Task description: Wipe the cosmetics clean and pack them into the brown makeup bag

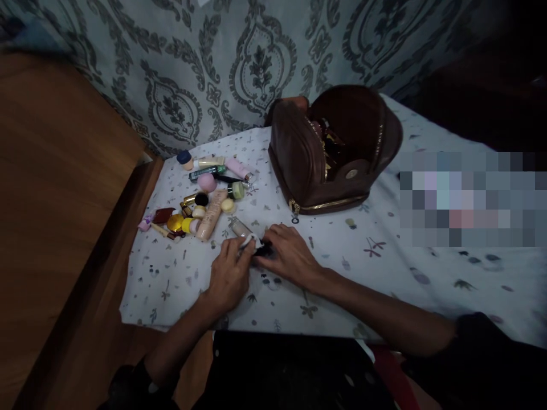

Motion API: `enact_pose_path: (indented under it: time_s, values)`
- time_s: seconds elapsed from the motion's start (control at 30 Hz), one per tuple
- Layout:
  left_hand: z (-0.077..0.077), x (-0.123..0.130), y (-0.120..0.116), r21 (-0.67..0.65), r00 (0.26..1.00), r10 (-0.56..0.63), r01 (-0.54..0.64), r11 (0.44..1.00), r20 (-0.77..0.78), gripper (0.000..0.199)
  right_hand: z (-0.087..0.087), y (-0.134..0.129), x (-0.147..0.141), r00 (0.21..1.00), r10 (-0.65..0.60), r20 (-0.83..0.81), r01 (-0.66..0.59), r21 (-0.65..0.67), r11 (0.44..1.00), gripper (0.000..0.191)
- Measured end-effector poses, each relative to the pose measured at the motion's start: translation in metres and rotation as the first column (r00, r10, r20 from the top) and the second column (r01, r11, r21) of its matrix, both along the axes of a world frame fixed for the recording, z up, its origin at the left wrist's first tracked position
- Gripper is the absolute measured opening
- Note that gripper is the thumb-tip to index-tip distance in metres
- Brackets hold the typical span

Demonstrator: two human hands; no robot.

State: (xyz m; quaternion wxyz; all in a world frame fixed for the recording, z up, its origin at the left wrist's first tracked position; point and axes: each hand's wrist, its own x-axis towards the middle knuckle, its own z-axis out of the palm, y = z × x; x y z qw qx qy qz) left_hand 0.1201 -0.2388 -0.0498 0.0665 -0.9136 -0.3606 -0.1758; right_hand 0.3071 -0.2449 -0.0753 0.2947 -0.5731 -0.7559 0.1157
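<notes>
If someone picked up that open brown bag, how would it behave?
The brown bag would probably keep its shape fairly well, since its walls stand up around the gaping opening. It may feel weightier than an empty one, as a few items show inside. Tilted far, it could spill them, because the top is wide open.

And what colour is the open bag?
The bag is dark brown with gold-coloured zips; it shows best in the head view.

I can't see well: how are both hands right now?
Left hand: closed, holding a white cloth-like item.
Right hand: closed, holding a small dark item.
</notes>
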Motion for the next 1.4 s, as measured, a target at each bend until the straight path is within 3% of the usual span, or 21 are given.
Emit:
enact_pose_path:
  time_s: [0.17, 0.27, 0.47, 0.63, 0.87, 1.03, 1.2, 1.3, 1.4]
  values:
    - [0.005, -0.003, -0.006, -0.071, 0.988, -0.132, 0.138, 0.988, 0.079, 0.048, 0.0, 0.0, 0.0, 0.998, 0.018, 0.063, -0.018, -0.001, 1.0, 0.023]
    - [0.005, -0.007, -0.003, -0.07, 0.982, -0.153, 0.162, 0.984, 0.114, 0.046, 0.0, -0.001, 0.0, 0.997, 0.017, 0.077, -0.019, 0.021, 1.0, 0.025]
    - [-0.005, -0.006, 0.013, -0.001, 0.999, -0.003, 0.003, 1.0, 0.053, 0.047, 0.002, -0.002, 0.0, 0.997, 0.037, 0.07, -0.039, 0.019, 0.999, 0.025]
    - [-0.015, -0.01, 0.039, -0.002, 0.982, 0.135, -0.136, 0.991, 0.133, 0.041, 0.005, -0.002, -0.001, 0.999, 0.013, 0.031, -0.013, -0.012, 1.0, 0.023]
    - [-0.016, -0.018, 0.056, -0.104, 0.944, 0.178, -0.155, 0.982, 0.279, 0.035, 0.006, 0.0, 0.001, 0.999, -0.034, -0.037, 0.035, 0.014, 0.999, 0.019]
    - [-0.012, -0.015, 0.05, -0.135, 0.934, 0.174, -0.137, 0.981, 0.312, 0.034, 0.016, -0.001, 0.004, 0.977, -0.091, -0.19, 0.083, -0.049, 0.995, 0.02]
    - [-0.001, -0.007, 0.032, -0.141, 0.929, 0.116, -0.07, 0.987, 0.351, 0.035, 0.027, -0.001, 0.01, 0.859, -0.088, -0.505, -0.034, -0.227, 0.973, 0.04]
    - [0.009, 0.004, 0.013, -0.149, 0.93, 0.075, -0.023, 0.989, 0.359, 0.034, 0.029, -0.001, 0.012, 0.808, -0.136, -0.574, -0.078, -0.332, 0.94, 0.049]
    - [0.017, 0.015, -0.007, -0.18, 0.936, 0.043, 0.021, 0.983, 0.349, 0.036, 0.031, 0.0, 0.013, 0.795, -0.125, -0.593, -0.11, -0.344, 0.933, 0.052]
